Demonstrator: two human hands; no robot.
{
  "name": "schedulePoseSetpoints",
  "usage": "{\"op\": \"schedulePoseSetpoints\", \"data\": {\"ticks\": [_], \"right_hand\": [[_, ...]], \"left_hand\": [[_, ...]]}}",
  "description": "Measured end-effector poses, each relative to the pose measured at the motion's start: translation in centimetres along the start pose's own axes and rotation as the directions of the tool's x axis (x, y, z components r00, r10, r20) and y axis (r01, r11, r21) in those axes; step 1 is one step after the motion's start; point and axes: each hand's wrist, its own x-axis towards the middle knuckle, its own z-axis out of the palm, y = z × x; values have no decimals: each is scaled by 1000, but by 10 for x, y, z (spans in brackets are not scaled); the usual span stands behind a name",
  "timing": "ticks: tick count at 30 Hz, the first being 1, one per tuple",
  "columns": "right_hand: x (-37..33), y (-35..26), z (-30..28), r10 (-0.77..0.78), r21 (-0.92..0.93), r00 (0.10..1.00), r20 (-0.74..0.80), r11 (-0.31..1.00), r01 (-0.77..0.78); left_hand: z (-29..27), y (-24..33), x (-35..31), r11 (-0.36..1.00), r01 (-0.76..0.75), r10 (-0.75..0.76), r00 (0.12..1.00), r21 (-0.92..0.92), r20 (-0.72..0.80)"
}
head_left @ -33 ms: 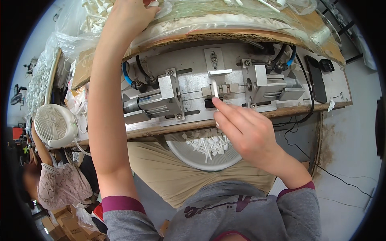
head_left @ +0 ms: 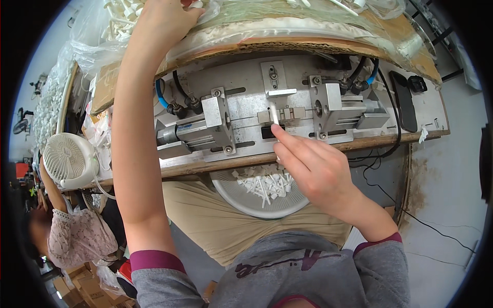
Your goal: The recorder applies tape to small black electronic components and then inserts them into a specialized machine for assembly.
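My right hand (head_left: 318,167) is closed in a pinch on a slim white plastic stick (head_left: 275,114). The stick's upper end lies over the small metal holding block (head_left: 292,113) in the middle of a bench fixture, just below a white-edged stop plate (head_left: 281,93). My left hand (head_left: 167,23) reaches far up to the cardboard-edged shelf above the fixture. Its fingers are mostly cut off by the upper edge, with a small white and red bit beside the thumb; whether it holds this cannot be told.
Metal cylinder units (head_left: 218,120) (head_left: 334,105) flank the block. White plastic parts (head_left: 120,18) lie in bags at upper left. A basket (head_left: 246,209) of white pieces sits below the bench edge. A fan (head_left: 71,160) stands left, a phone (head_left: 403,102) right. Another person (head_left: 82,233) is at far left.
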Motion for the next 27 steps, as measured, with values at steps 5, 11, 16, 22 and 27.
{"op": "schedulePoseSetpoints", "data": {"ticks": [5,11,16,22,27], "right_hand": [[1,-6,-5,57,-74,989,133,996,-47],[8,-5,-3,64,-132,987,150,990,-44],[21,-11,-11,32,-177,978,206,984,5],[28,1,-22,9,-6,979,206,1000,-8],[70,37,-57,258,246,966,-15,937,-247]], "left_hand": [[-7,15,-10,989,111,-108,994,-94,33],[-24,42,-19,877,295,-245,954,-379,176],[-24,15,-27,792,63,-2,995,-607,100],[-33,42,-69,769,-71,30,997,-636,-75],[-36,56,-130,873,-178,167,984,-453,-66]]}}
